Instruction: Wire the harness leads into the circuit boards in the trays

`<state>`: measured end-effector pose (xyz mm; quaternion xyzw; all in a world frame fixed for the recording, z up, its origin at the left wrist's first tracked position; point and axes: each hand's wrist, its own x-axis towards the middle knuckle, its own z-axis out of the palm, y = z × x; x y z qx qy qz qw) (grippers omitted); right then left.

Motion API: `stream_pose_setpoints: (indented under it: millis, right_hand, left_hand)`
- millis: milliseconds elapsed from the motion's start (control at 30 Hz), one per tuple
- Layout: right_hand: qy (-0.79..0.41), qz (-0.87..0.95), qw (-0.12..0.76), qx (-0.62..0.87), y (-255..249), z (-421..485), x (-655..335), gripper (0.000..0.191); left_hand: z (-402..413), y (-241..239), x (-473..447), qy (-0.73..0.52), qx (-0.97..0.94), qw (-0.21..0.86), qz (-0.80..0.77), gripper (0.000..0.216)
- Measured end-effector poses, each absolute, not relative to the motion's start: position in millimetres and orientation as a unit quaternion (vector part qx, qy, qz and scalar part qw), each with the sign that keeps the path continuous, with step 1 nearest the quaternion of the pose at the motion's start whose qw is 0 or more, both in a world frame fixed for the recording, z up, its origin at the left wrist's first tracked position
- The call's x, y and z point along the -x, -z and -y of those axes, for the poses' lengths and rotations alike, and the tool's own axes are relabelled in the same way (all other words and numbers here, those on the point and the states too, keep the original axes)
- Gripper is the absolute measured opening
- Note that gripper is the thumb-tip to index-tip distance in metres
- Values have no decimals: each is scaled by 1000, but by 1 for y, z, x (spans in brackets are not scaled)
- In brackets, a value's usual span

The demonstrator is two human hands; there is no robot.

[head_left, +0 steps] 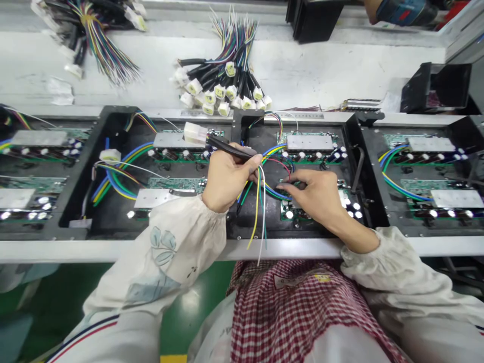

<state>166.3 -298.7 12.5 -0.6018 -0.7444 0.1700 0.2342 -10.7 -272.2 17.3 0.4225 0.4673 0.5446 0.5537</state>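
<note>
My left hand [229, 176] is closed around a black-sleeved wire harness [227, 146]. Its white connector [195, 133] sticks out to the left, and its loose yellow, white and green wires hang down past my fingers. My right hand [313, 194] is pinched at the lower circuit board [287, 209], close to the end of a red wire [282, 164]; what lies between the fingertips is too small to make out. Above it sits an upper circuit board [310, 143] with a metal plate. Both boards lie in a black housing [264, 229].
Bundled harnesses with white connectors [219, 93] lie behind the housings, and another bundle [106, 45] is at the back left. A black bin [434, 88] stands at the right. Neighbouring housings flank mine. At the top right, another person's hand [372, 10] is beside a blue power tool [406, 11].
</note>
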Motion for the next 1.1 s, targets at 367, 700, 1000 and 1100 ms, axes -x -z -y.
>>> stream_pose_setpoints:
  millis: [367,700,1000,1100]
  right_hand:
    - [-146,774,192,585,-14,298,-170,14]
    - [-339,815,122,453,-49,346,-177,14]
    - [-110,688,310,646,-16,287,-209,13]
    - [-124,694,303,641,-8,283,-208,13]
  left_hand:
    - [272,-16,10,-538,-439,546,-468,31]
    - [273,-16,9,-543,-418,544,-484,30]
    - [272,-18,8,-525,-442,538,-490,27]
    - [272,-17,8,-528,-445,534,-487,26]
